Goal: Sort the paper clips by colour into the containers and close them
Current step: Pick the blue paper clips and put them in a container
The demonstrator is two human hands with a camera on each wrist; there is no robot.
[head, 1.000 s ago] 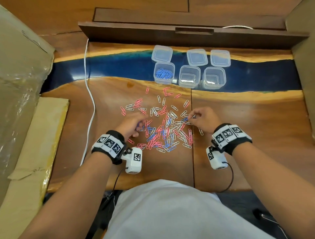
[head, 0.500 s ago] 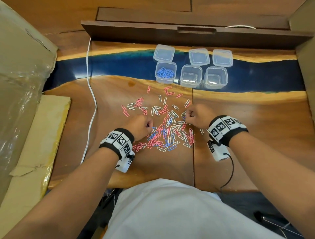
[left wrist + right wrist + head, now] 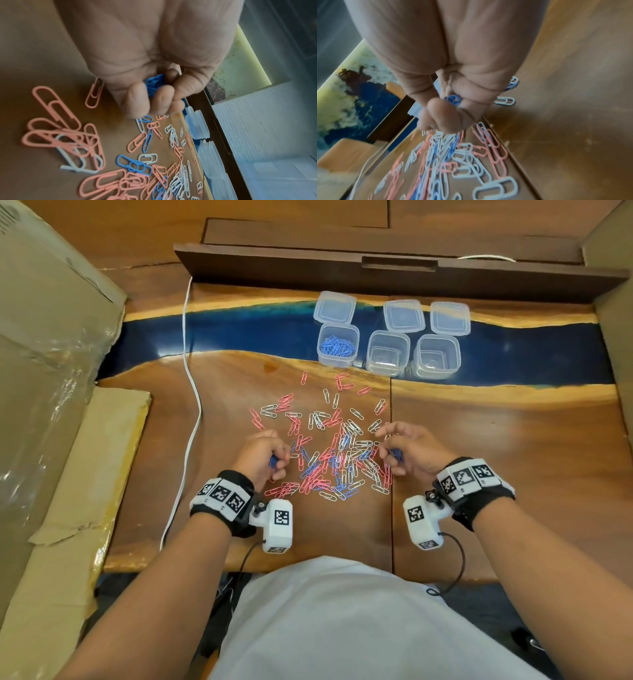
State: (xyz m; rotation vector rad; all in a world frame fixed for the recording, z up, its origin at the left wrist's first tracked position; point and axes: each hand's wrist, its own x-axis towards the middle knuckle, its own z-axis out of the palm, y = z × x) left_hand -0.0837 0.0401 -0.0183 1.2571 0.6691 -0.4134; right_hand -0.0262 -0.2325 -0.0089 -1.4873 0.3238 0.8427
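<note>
Where the white cable [image 3: 191, 392] ends my view leftward, my left hand [image 3: 262, 455] curls round blue clips [image 3: 154, 84]; mixed pile [image 3: 337, 455] on the table [image 3: 513, 460]; my right hand [image 3: 412, 451] pinches more blue ones [image 3: 453, 99]; the containers [image 3: 387, 353] sit beyond, the leftmost holding blue.

Pink, white and blue paper clips [image 3: 337, 453] are scattered on a brown wood counter [image 3: 496, 440] crossed by a blue, yellow-edged band. Clear containers [image 3: 387, 352]; black-and-white patterned wristbands [image 3: 222, 496].
</note>
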